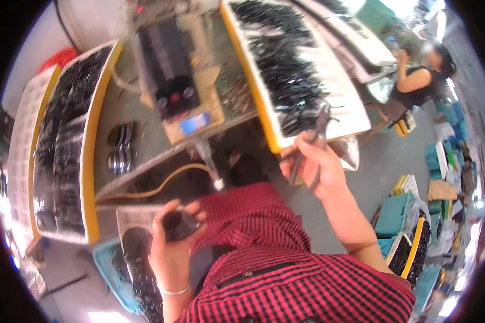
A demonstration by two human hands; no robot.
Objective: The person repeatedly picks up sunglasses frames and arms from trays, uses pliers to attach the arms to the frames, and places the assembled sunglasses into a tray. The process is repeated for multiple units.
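My left hand (167,255), low and left of my lap, has its fingers curled around a dark, glossy, rounded piece (179,225) that looks like a sunglass lens. My right hand (319,167) grips pliers (323,125) with dark handles, their jaws pointing away from me. These jaws are over the near end of a white tray (346,105) with a yellow side. Heaped along that tray are thin, glossy black pieces (285,64). A small dark sliver shows by the jaws; whether they pinch it I cannot tell.
A dark machine (170,64) with a red button stands on the workbench (151,159), a blue box (194,124) before it. Dark lens-like pieces (122,145) lie nearby. Another filled tray (96,156) is at left. Teal crates (394,212) and a seated person (417,83) are at right.
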